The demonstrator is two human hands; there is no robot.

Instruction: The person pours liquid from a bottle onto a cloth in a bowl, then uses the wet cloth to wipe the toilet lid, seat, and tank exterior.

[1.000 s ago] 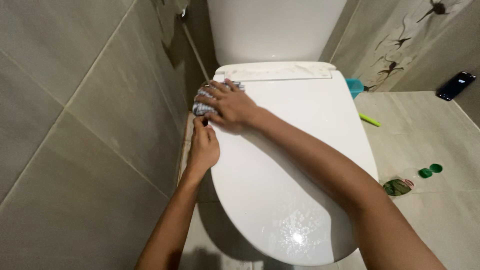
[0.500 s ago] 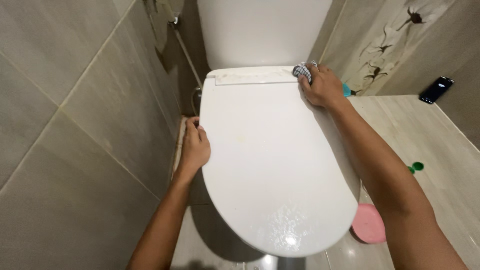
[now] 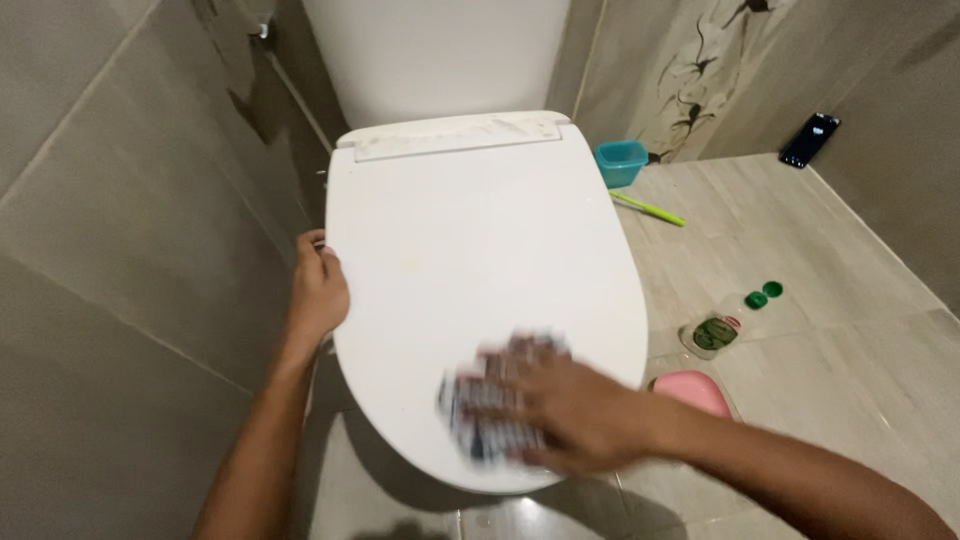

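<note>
Right hand, cloth now at lid front

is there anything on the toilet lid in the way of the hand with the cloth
Nothing visible. The right hand presses a patterned cloth on the front of the closed white toilet lid, whose top is bare. The left hand grips the lid's left edge, apart from the cloth.
</note>
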